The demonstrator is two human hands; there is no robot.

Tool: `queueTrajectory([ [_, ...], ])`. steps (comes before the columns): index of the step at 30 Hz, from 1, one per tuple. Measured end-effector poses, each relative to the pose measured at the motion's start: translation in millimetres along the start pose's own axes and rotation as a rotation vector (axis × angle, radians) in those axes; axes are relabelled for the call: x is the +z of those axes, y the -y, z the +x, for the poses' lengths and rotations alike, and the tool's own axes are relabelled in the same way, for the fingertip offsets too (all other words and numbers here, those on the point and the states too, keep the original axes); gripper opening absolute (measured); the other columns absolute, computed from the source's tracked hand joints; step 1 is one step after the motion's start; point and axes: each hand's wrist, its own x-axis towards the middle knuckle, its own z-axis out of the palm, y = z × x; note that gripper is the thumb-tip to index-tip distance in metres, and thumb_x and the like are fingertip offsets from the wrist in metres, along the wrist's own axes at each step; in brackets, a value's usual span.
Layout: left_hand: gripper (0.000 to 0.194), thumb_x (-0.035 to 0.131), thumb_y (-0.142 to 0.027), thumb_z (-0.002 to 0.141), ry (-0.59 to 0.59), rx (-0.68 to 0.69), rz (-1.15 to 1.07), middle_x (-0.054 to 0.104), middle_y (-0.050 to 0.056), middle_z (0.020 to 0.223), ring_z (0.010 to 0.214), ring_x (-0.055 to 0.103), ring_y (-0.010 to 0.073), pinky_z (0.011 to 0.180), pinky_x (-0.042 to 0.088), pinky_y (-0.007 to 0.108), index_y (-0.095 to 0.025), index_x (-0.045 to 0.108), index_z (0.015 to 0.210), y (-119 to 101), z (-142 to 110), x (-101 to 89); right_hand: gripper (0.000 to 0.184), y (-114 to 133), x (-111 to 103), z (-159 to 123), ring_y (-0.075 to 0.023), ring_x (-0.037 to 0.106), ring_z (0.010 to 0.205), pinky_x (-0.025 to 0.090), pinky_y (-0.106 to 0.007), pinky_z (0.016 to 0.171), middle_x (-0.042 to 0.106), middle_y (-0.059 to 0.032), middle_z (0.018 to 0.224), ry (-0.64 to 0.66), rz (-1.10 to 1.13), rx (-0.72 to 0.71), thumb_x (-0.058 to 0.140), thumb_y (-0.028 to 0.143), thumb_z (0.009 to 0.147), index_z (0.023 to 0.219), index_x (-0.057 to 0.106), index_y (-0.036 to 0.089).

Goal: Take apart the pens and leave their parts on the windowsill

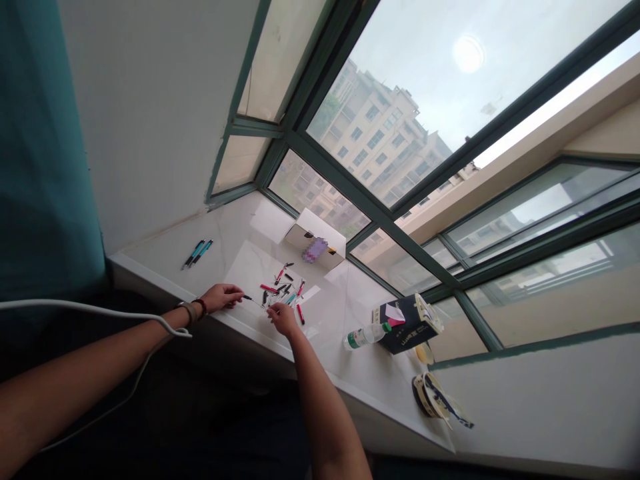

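My left hand [223,297] is closed at the sill's front edge, pinching a slim pen part with a dark tip [247,297]. A thin, pale length runs from that tip toward my right hand [283,318], like a pen refill. The fingers of my right hand are pinched together, but what lies between them is too small to make out. Just beyond my hands lie several loose pen parts in red, black and teal, among them a red barrel [269,289] and another red piece [301,314]. Two assembled blue-and-black pens [201,253] lie side by side to the left.
A white box [320,230] with a blurred purple item [315,250] stands by the window. To the right are a clear bottle with green cap [367,335], a dark blue paper bag [407,327] and a banded round object [427,397]. A white cable [100,306] crosses my left forearm.
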Motion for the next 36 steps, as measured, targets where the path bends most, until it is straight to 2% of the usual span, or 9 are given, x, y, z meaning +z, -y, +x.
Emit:
queueTrajectory([
  [6,0.055,0.086,-0.056,0.046,0.004,-0.003,0.001,0.073,0.002,0.072,0.055,0.06,0.0105,0.058,0.052,0.025,-0.017,0.07,0.081,6,4,-3.1,0.013,-28,-23,-18,-0.0176,0.066,0.082,0.046,-0.025,0.077,0.074,-0.0045,0.088,-0.18,-0.174,0.044,0.064,0.026,0.087,0.085,0.074,0.019],
  [10,0.053,0.085,-0.055,0.049,-0.001,0.005,0.014,0.073,0.002,0.073,0.056,0.06,0.0106,0.06,0.053,0.025,-0.017,0.07,0.082,9,5,-3.8,0.017,-39,-31,-27,-0.0193,0.067,0.087,0.044,-0.025,0.081,0.075,-0.0062,0.09,-0.364,-0.169,0.208,0.062,0.029,0.087,0.084,0.076,0.019],
  [13,0.053,0.085,-0.055,0.049,-0.002,0.006,0.013,0.073,0.002,0.073,0.056,0.061,0.0107,0.061,0.053,0.025,-0.017,0.07,0.082,7,4,-3.3,0.022,-42,-33,-27,-0.0207,0.068,0.084,0.044,-0.026,0.076,0.076,-0.0083,0.088,-0.45,-0.148,0.324,0.059,0.03,0.088,0.085,0.076,0.017],
  [22,0.055,0.086,-0.055,0.045,-0.027,0.011,0.03,0.072,0.002,0.07,0.055,0.06,0.0111,0.059,0.052,0.025,-0.016,0.07,0.081,4,2,-2.0,0.027,-31,-40,-20,-0.0234,0.068,0.083,0.043,-0.027,0.072,0.075,-0.0123,0.088,-0.583,-0.196,0.369,0.053,0.033,0.089,0.083,0.074,0.016],
  [26,0.054,0.085,-0.055,0.047,-0.02,0.013,0.04,0.072,0.002,0.072,0.056,0.061,0.0113,0.059,0.053,0.025,-0.016,0.07,0.082,4,1,-2.0,0.023,-29,-40,-19,-0.0231,0.067,0.081,0.042,-0.027,0.07,0.075,-0.0119,0.084,-0.589,-0.207,0.356,0.056,0.03,0.086,0.078,0.073,0.017],
  [32,0.052,0.086,-0.054,0.047,-0.042,0.003,0.07,0.073,0.002,0.071,0.056,0.061,0.012,0.057,0.054,0.025,-0.017,0.07,0.079,-7,-7,1.4,0.028,-30,-34,-21,-0.0208,0.067,0.079,0.043,-0.026,0.072,0.075,-0.0095,0.085,-0.602,-0.165,0.334,0.052,0.032,0.09,0.082,0.073,0.017],
  [36,0.051,0.086,-0.054,0.047,-0.05,-0.003,0.064,0.073,0.003,0.07,0.055,0.061,0.0122,0.057,0.055,0.026,-0.017,0.07,0.078,-12,-10,3.4,0.028,-30,-33,-25,-0.0226,0.068,0.081,0.043,-0.027,0.074,0.075,-0.0103,0.085,-0.581,-0.161,0.334,0.052,0.033,0.09,0.081,0.073,0.017],
])
